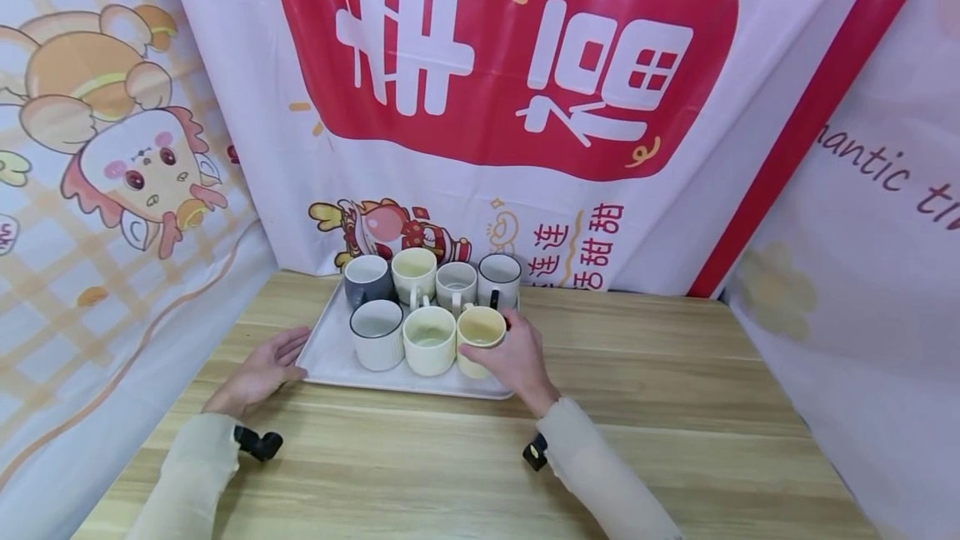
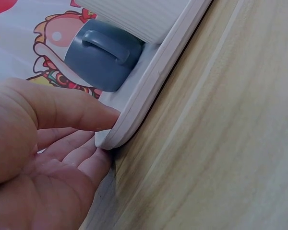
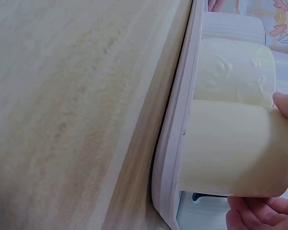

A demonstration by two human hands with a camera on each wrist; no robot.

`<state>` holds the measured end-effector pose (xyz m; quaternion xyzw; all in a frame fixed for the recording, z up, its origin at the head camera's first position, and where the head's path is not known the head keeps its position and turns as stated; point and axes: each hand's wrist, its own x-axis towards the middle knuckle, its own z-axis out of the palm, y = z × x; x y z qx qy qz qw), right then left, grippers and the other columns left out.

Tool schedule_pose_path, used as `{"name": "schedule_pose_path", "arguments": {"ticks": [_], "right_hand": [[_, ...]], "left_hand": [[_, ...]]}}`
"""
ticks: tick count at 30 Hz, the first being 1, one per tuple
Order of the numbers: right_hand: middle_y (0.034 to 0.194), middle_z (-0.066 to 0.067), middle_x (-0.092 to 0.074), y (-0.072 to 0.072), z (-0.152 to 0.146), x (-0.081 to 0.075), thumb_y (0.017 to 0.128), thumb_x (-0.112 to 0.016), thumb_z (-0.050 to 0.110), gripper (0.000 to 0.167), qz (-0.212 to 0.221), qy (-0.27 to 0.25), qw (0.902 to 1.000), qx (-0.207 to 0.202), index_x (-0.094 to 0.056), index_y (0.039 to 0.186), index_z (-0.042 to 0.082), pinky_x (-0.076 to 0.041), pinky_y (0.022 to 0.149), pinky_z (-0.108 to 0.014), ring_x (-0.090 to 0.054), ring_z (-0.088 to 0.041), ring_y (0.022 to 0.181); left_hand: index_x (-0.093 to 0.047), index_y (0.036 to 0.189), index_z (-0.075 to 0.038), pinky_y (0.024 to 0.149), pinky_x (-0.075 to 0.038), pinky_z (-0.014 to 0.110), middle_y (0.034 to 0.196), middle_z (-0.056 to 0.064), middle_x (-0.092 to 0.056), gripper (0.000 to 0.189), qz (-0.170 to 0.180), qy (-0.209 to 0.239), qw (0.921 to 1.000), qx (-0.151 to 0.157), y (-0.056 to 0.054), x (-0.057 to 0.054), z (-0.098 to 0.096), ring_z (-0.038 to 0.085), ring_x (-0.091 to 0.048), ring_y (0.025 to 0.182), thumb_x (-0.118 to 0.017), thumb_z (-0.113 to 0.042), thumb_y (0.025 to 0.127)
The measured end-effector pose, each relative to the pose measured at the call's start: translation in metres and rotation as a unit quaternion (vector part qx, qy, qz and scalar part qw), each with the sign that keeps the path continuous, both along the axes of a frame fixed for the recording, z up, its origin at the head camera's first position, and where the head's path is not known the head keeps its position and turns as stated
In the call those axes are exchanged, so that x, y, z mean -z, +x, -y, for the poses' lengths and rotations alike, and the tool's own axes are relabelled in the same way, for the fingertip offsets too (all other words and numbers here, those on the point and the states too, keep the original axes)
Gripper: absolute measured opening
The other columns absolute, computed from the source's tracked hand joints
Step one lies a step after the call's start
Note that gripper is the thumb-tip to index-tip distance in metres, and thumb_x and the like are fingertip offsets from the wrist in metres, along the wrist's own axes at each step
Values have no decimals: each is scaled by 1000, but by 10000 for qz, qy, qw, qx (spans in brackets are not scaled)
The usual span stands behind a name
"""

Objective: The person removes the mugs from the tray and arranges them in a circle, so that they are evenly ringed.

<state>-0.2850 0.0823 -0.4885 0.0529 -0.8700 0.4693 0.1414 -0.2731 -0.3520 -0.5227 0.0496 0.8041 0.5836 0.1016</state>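
Observation:
A white tray [image 1: 327, 354] lies on the table with two rows of mugs standing on it. At its near left corner is my left hand [image 1: 260, 367], pinching the rim with the thumb [image 2: 81, 111] on top and the fingers low outside. My right hand [image 1: 519, 355] grips the plain pale yellow mug [image 3: 230, 148] at the front row's right end, thumb on one side and fingers on the other. Left of that mug stand a cream embossed mug [image 1: 430, 348] and a white ribbed mug [image 1: 377, 344] with a dark rim.
The back row holds a grey-blue mug [image 1: 367, 280], a cream mug [image 1: 414, 273], a whitish mug [image 1: 456, 283] and a white mug with black rim and handle [image 1: 500, 277]. A printed cloth [image 1: 480, 182] hangs behind the wooden table [image 1: 637, 407].

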Motion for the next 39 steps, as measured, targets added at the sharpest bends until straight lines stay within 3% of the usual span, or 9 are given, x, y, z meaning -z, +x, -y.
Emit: {"name": "schedule_pose_path", "arguments": {"ticks": [6, 16, 25, 39], "right_hand": [[110, -6, -76, -5, 2, -1, 60, -101, 44, 76, -102, 257, 9996, 70, -69, 120, 9, -64, 89, -40, -70, -23, 100], [107, -3, -72, -9, -3, -1, 60, -100, 40, 72, 173, 292, 9993, -186, -66, 117, 10, -62, 85, -34, -66, -20, 96], [105, -2, -73, -9, -17, -3, 61, -100, 33, 65, 87, 153, 9967, -797, -68, 114, 12, -61, 86, -35, -67, -18, 95], [110, 3, -74, -15, -66, -28, 64, -101, 26, 65, 66, 405, 9850, -1679, -69, 120, 19, -60, 90, -31, -68, -16, 101]], "left_hand": [[-10, 165, 10, 112, -45, 10, 171, 36, -13, 87, -11, 73, 10000, 21, -1, 2, 1, 54, -16, 159, -61, 10, 94], [-10, 164, 11, 114, -43, 10, 172, 36, -12, 89, -39, 188, 9998, 78, -1, 5, 4, 54, -13, 159, -61, 11, 92], [-11, 165, 10, 115, -44, 14, 172, 35, -13, 90, -44, 149, 9998, 84, -1, 7, 4, 54, -15, 159, -62, 10, 92], [-12, 165, 8, 122, -42, 27, 173, 33, -15, 89, -15, -28, 10000, 37, -1, 2, 3, 53, -18, 159, -63, 8, 93]]}}
